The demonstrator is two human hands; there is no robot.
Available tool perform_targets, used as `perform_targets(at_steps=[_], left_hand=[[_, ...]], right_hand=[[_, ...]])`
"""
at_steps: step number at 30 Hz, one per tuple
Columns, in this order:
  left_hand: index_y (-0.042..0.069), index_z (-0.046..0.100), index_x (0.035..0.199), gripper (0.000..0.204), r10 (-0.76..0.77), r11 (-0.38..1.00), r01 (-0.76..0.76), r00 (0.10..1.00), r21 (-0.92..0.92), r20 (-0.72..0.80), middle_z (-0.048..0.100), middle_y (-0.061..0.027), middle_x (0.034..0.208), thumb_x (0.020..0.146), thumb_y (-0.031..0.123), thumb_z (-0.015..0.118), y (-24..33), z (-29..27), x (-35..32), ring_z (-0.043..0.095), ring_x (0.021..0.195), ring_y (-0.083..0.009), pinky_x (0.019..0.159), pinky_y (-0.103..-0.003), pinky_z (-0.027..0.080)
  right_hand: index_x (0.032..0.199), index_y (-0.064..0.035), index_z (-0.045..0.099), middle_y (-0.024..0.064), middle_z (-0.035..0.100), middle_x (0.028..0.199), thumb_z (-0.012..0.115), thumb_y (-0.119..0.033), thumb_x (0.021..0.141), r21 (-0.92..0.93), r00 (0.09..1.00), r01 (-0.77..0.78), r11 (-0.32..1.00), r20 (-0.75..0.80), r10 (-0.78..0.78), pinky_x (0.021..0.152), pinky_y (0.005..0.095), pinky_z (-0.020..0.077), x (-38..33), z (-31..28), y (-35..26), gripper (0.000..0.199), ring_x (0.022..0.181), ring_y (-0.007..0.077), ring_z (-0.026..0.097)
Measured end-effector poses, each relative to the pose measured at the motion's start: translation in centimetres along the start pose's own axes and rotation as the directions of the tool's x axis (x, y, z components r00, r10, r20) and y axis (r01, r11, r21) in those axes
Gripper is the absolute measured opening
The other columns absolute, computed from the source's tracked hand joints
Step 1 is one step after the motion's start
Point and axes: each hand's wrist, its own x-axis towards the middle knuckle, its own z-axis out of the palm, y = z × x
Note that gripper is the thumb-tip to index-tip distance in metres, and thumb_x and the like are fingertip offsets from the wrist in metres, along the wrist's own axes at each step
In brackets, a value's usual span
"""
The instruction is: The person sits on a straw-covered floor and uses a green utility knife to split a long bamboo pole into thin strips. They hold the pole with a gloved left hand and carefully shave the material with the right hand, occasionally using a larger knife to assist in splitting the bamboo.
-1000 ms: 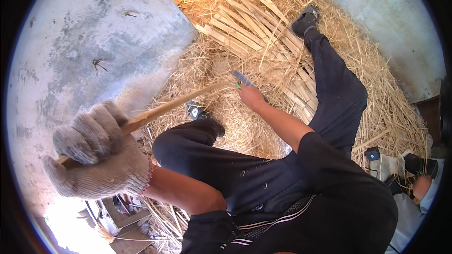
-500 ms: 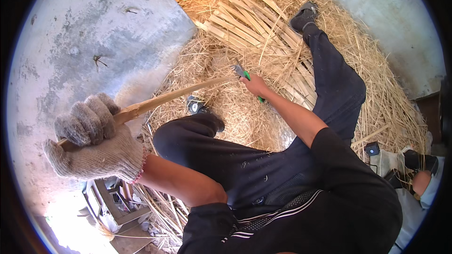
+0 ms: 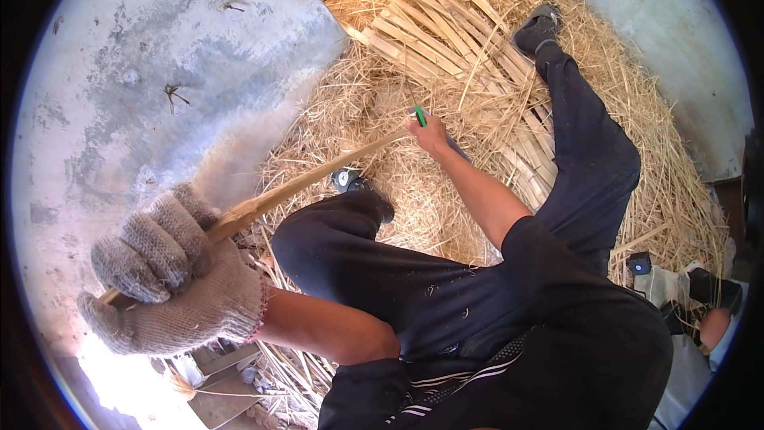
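Observation:
My left hand [image 3: 171,271], in a grey knitted work glove, is closed around the near end of a long pale wooden strip [image 3: 294,187]. The strip slants up and away to the right, its far end reaching my bare right hand [image 3: 430,135]. That hand is closed on a green-handled hand tool [image 3: 420,115]. Its grip hides much of the tool, so the exact kind is unclear. Whether the fingers also touch the strip's far end cannot be made out.
A pile of split strips [image 3: 446,40] lies on straw [image 3: 382,103] beyond my hands. My legs [image 3: 398,255] spread across the middle. A pale stained wall [image 3: 183,56] stands left, another pale surface [image 3: 660,40] right. Part of another person [image 3: 714,326] shows at the lower right.
My left hand and the strip's near end have come lower. The tool has turned in my right hand, and its metal end shows less now. The whole view has shifted slightly.

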Motion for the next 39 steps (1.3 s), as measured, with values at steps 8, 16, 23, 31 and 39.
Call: perform_targets(at_steps=[8, 16, 23, 31, 39], left_hand=[[0.019, 0.034, 0.050, 0.043, -0.100, 0.994, 0.105, 0.983, -0.025, 0.151, 0.026, 0.0039, 0.040, 0.086, 0.040, 0.043, 0.3, 0.2, 0.9, 0.019, 0.035, -0.0101, 0.042, -0.030, 0.024], [0.020, 0.032, 0.049, 0.043, -0.014, 1.000, 0.015, 0.996, 0.018, -0.089, 0.024, 0.0048, 0.040, 0.084, 0.041, 0.045, 0.3, -2.6, 1.0, 0.019, 0.036, -0.0095, 0.042, -0.028, 0.022], [0.021, 0.034, 0.048, 0.048, -0.080, 0.993, 0.092, 0.985, -0.068, 0.155, 0.029, 0.0040, 0.040, 0.082, 0.052, 0.048, 0.0, -1.3, 0.4, 0.024, 0.036, -0.0114, 0.041, -0.030, 0.020], [0.013, 0.043, 0.053, 0.049, 0.009, 0.988, 0.066, 0.876, -0.138, 0.482, 0.039, -0.0035, 0.042, 0.084, 0.051, 0.043, 0.2, -1.7, 0.0, 0.037, 0.036, -0.0181, 0.040, -0.036, 0.033], [0.010, 0.043, 0.052, 0.046, 0.030, 0.982, 0.062, 0.880, -0.177, 0.475, 0.040, -0.0052, 0.044, 0.082, 0.044, 0.045, 0.6, -1.2, -0.8, 0.036, 0.033, -0.0193, 0.038, -0.038, 0.034]], right_hand=[[0.105, -0.0019, 0.060, 0.0205, 0.064, 0.093, 0.063, -0.025, 0.088, -0.308, 0.939, 0.110, 0.945, -0.280, -0.200, 0.076, 0.0462, 0.0492, -1.6, 1.9, -1.3, 0.029, 0.084, 0.0364, 0.063], [0.083, 0.0006, 0.063, 0.0193, 0.066, 0.081, 0.067, -0.032, 0.083, -0.040, 0.961, -0.028, 0.999, -0.275, 0.016, 0.072, 0.0433, 0.0478, 1.6, -5.9, 1.5, 0.033, 0.077, 0.0330, 0.064], [0.113, 0.0022, 0.055, 0.0208, 0.065, 0.092, 0.054, -0.046, 0.094, -0.483, 0.912, 0.365, 0.796, 0.359, -0.201, 0.074, 0.0438, 0.0500, -7.8, -11.6, -13.1, 0.051, 0.078, 0.0308, 0.065], [0.095, 0.0036, 0.049, 0.0270, 0.056, 0.061, 0.043, -0.028, 0.101, 0.139, 0.656, 0.637, 0.758, 0.419, -0.628, 0.053, 0.0497, 0.0447, -28.4, -11.8, -20.6, 0.033, 0.059, 0.0464, 0.059], [0.092, 0.0037, 0.049, 0.0281, 0.054, 0.056, 0.048, -0.024, 0.099, 0.023, 0.674, 0.692, 0.722, 0.338, -0.657, 0.046, 0.0504, 0.0444, -31.4, -12.1, -22.7, 0.029, 0.054, 0.0455, 0.058]])
